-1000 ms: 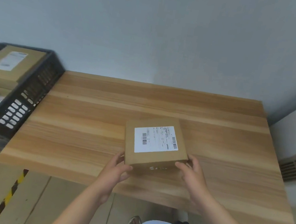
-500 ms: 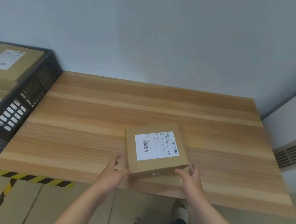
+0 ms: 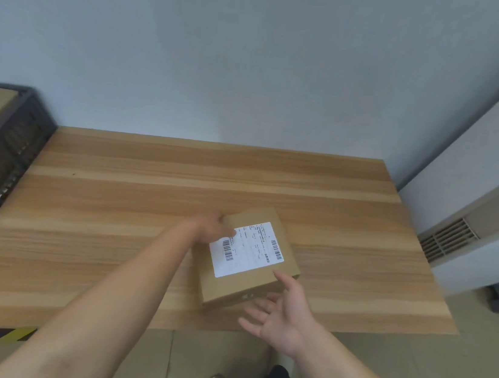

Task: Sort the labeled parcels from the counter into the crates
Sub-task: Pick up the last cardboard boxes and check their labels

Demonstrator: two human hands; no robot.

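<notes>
Soft, even light is cast. The left hand [image 3: 208, 230] is blurred by motion; frame edges are bowed.

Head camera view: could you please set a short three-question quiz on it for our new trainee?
1. True or false: the label on the parcel faces up.
2. At which end of the counter does the black crate stand? A) left B) right C) neither, it sits on top in the middle
3. Fill in: the ___ hand is spread open by the parcel's near edge.
Key: 1 true; 2 A; 3 right, meaning the right hand.
</notes>
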